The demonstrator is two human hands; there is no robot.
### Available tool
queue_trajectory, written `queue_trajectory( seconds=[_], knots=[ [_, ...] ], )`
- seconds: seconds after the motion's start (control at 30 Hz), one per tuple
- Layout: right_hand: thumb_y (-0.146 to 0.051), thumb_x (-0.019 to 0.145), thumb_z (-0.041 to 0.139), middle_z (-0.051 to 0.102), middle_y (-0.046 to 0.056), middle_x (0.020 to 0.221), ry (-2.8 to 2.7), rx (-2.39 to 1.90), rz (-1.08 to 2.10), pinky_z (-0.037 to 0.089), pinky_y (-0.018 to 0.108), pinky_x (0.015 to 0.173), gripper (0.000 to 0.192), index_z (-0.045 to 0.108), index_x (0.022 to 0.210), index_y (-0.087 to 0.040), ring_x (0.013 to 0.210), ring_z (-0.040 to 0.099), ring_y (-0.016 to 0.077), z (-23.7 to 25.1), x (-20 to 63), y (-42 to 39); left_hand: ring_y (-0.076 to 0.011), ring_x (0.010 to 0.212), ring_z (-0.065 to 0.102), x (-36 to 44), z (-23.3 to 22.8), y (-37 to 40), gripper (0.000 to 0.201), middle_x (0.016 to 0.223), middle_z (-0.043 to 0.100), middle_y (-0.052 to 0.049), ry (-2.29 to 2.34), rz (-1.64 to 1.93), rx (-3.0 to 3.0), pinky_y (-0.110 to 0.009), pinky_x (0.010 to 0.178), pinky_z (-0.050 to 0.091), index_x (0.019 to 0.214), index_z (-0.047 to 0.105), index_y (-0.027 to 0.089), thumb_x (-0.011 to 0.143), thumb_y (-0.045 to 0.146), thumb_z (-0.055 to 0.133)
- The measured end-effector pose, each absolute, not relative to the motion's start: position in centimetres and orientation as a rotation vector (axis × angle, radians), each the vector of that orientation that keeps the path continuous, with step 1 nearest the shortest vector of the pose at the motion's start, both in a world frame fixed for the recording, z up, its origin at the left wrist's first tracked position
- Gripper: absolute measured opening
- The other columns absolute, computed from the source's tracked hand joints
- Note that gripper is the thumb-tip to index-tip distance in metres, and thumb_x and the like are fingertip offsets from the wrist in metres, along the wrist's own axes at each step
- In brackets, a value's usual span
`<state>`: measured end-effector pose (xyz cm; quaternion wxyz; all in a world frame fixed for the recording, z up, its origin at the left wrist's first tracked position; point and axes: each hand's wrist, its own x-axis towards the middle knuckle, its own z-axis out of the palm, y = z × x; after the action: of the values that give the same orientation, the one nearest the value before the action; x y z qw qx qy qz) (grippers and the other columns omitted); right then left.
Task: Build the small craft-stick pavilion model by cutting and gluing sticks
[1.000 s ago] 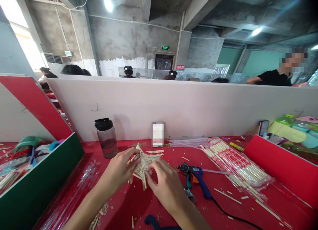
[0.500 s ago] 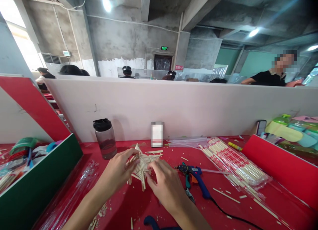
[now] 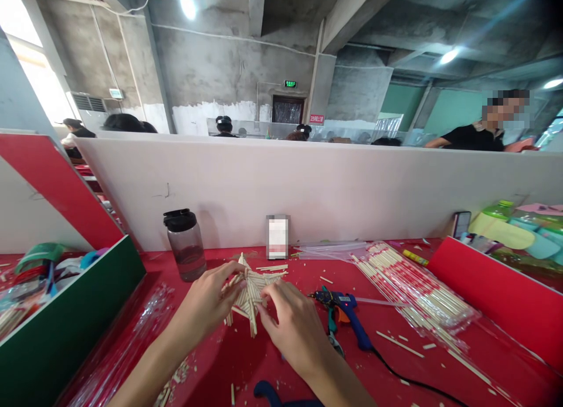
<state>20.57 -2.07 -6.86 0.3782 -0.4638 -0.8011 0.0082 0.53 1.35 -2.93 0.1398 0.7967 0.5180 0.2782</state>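
Observation:
A star-like piece built from pale wooden sticks [image 3: 250, 295] is between my two hands above the red table. My left hand [image 3: 219, 292] grips its upper left side, fingers curled over the sticks. On the right, my right hand [image 3: 288, 316] has its fingers bent against the piece's right edge, thumb pointing inward; the fingertips partly hide the sticks they press. A blue glue gun [image 3: 345, 310] lies to the right of my right hand, with green-handled pliers [image 3: 333, 331] partly under it.
A dark-lidded water bottle [image 3: 185, 246] and a phone [image 3: 277, 237] stand by the white partition [image 3: 325, 190]. Bagged sticks [image 3: 417, 287] lie right. A green divider [image 3: 79, 313] and a red divider [image 3: 497, 295] flank the table. A person in black [image 3: 477, 134] is beyond the partition.
Almost nothing differs. The view has shifted very slightly, while both hands keep their hold on the stick piece.

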Motion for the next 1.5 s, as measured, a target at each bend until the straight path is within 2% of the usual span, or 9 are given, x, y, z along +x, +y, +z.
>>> queue_trajectory(
  seconds=[0.5,0.87,1.5],
  knots=[
    [-0.013,0.09,0.067,0.069,0.003,0.094,-2.065,-1.207,0.031,0.047,0.028,0.071,0.016,0.057,0.099,-0.023,0.087,0.068,0.0215,-7.22,20.69,-2.07,-0.0224,0.091,0.071,0.6,-2.89,1.32,0.026,0.106,0.075,-0.004,1.491,0.774,2.286,-0.028,0.077,0.048,0.108,0.063,0.025,0.099,0.041,0.045],
    [-0.015,0.09,0.068,0.068,0.001,0.091,-2.068,-1.24,0.032,0.043,0.028,0.067,0.016,0.056,0.096,-0.023,0.083,0.067,0.0205,-6.7,20.58,-2.24,-0.0232,0.09,0.071,0.75,-2.49,1.25,0.027,0.104,0.075,-0.005,1.501,0.764,2.277,-0.028,0.076,0.048,0.107,0.063,0.024,0.097,0.041,0.045],
    [-0.011,0.088,0.065,0.071,0.003,0.096,-2.067,-1.257,0.135,0.048,0.028,0.072,0.02,0.057,0.102,-0.023,0.09,0.07,0.022,-6.53,20.9,-2.34,-0.0242,0.095,0.071,0.71,-2.71,1.36,0.027,0.107,0.075,-0.005,1.525,0.741,2.269,-0.029,0.076,0.047,0.109,0.062,0.025,0.098,0.042,0.045]
  ],
)
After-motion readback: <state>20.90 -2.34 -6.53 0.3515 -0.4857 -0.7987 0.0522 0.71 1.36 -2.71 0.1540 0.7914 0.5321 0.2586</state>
